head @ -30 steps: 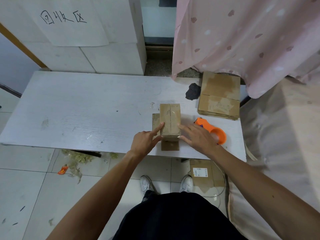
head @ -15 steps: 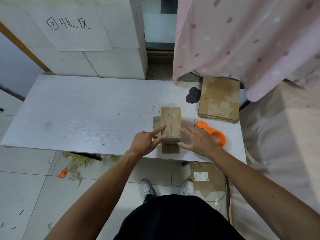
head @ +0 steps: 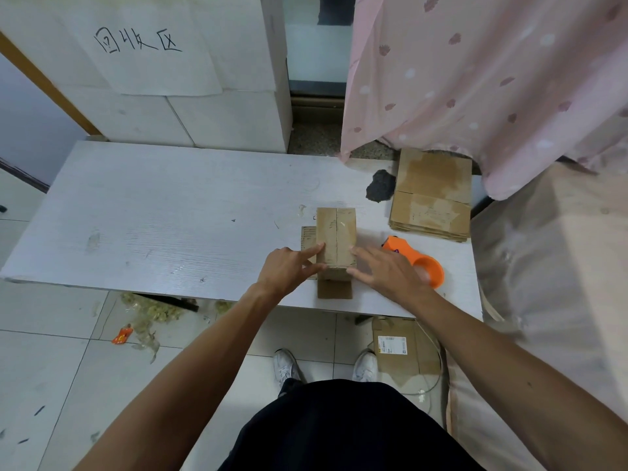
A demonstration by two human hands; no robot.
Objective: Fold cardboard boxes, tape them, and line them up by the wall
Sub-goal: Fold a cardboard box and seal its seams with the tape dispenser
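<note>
- Head view: a small brown cardboard box (head: 336,237) stands near the front edge of the white worktop (head: 170,215), right in front of the person, within easy reach of both hands.
- Its two top flaps are folded down and meet at a seam along the middle. I see no tape across the seam, so taping looks like the step still to come.
- The left hand (head: 289,270) lays a straight forefinger on the left top edge with the thumb against the near face. Its grip is apart, pressing rather than clasping.
- The right hand (head: 387,273) spreads flat fingers over the right top edge and side. Its grip is also apart and clamps nothing.
- Pushing from both sides probably keeps the flaps shut and the walls square.
- One loose flap (head: 334,289) lies flat on the worktop toward the person, and another (head: 307,237) sticks out on the left, so that end is not yet closed.
- An orange plastic tape dispenser (head: 414,258) with a round hoop lies just beside the right hand, handy for the seam.
- A stack of flattened boxes (head: 431,198) sits at the right rear, matte, scuffed and creased.
- The worktop has a fine wood grain, stains and a dark chipped patch (head: 380,190).
- A pink patterned curtain (head: 475,79) hangs soft behind, and white blocks (head: 204,124) carry a handwritten paper sign.
- No finished boxes show by the wall.
</note>
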